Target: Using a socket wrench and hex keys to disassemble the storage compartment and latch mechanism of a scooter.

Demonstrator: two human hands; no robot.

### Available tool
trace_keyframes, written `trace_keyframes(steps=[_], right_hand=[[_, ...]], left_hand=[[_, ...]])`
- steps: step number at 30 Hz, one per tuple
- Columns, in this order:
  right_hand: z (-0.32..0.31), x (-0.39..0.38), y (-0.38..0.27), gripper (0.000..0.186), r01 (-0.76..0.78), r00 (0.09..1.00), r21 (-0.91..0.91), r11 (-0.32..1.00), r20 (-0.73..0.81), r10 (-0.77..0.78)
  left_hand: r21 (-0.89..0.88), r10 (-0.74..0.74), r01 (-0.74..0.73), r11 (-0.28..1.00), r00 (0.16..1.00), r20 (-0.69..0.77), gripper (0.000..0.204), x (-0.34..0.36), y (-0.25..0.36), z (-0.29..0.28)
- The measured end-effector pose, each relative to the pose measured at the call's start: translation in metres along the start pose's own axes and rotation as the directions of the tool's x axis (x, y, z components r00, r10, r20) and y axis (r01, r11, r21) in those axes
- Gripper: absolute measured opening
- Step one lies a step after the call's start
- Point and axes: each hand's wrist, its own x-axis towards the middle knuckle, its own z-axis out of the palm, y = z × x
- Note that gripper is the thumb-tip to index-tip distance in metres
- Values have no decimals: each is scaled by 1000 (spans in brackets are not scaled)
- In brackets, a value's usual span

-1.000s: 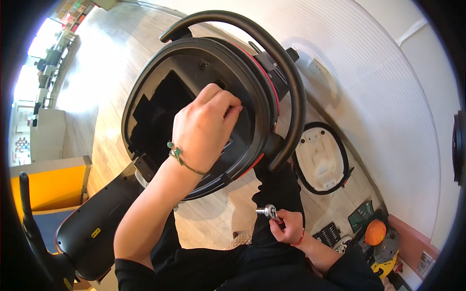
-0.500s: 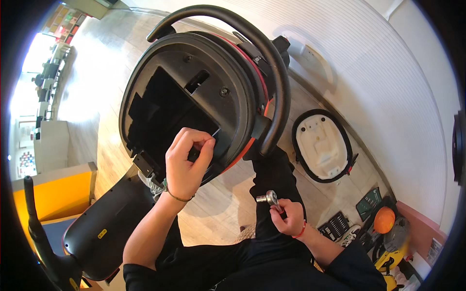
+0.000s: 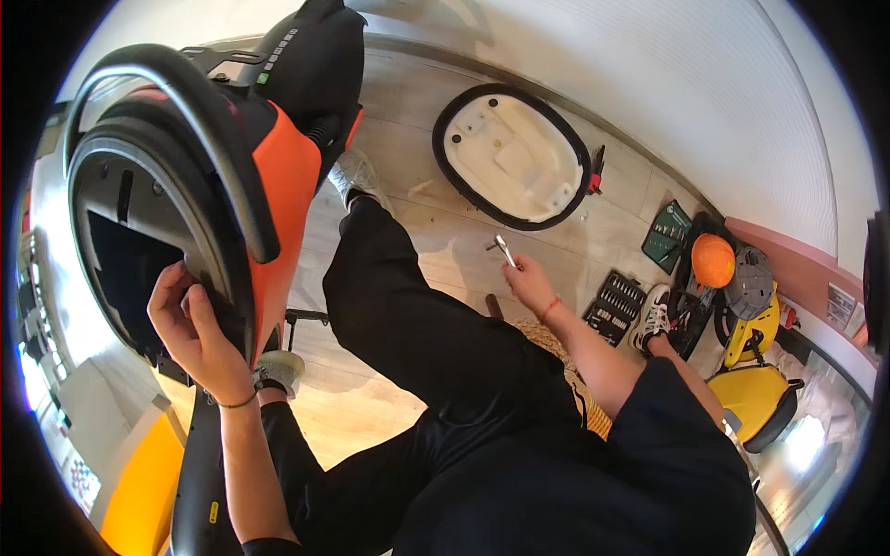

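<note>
My left hand [image 3: 199, 338] is at the near edge of the black, oval-topped body of a scooter [image 3: 283, 181], beside its dark storage opening [image 3: 134, 273]. Its fingers are curled toward the thumb; whatever they may pinch is too small to see. In my right hand [image 3: 530, 285] is a ratchet wrench [image 3: 503, 250], gripped by the handle with its metal head pointing up and away over the floor. A curved black grab bar [image 3: 199, 120] arches around the scooter's rim. Beyond the wrench, an oval seat [image 3: 514, 157] lies on the floor, pale underside up.
Right of my right hand are an opened socket set [image 3: 615, 306] and a green tool case [image 3: 666, 236]. Farther right are an orange helmet [image 3: 712, 259], a grey helmet [image 3: 749, 285] and a yellow scooter [image 3: 753, 398]. Another person's sneaker [image 3: 654, 317] stands beside the socket set.
My view has swung right, so the scooter now sits farther left. My right hand has moved out over the floor with the ratchet wrench. The left hand remains by the scooter's opening.
</note>
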Motion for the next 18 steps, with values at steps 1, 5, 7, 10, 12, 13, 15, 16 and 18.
trace_keyframes(steps=[1,5,7,10,12,13,15,16,18], right_hand=[[1,25,31,26,-72,997,-130,989,-4,72],[16,87,104,28,-432,876,67,899,266,401],[39,107,114,30,-560,818,61,826,197,540],[67,137,124,26,-532,844,138,835,163,511],[79,152,121,26,-463,882,117,879,153,445],[89,159,119,26,-380,919,90,921,155,364],[105,159,103,24,-353,931,217,910,171,321],[109,160,96,23,-308,949,338,889,170,264],[117,161,95,23,-327,944,351,878,173,282]], left_hand=[[3,-1,1,1000,1000,11,26,0,-1,0],[113,-113,112,987,994,6,26,-7,-1,-7],[199,-68,68,978,998,-9,28,-9,1,-14],[294,-53,67,953,997,-54,31,-9,3,-10],[449,-18,50,892,997,-75,36,-10,5,-5],[457,-20,49,888,998,-68,36,-10,7,-6],[512,-30,73,856,995,-91,41,-10,10,-11],[522,-50,106,847,992,-120,45,-10,13,-9],[517,-62,117,848,990,-123,45,-11,12,-11]])
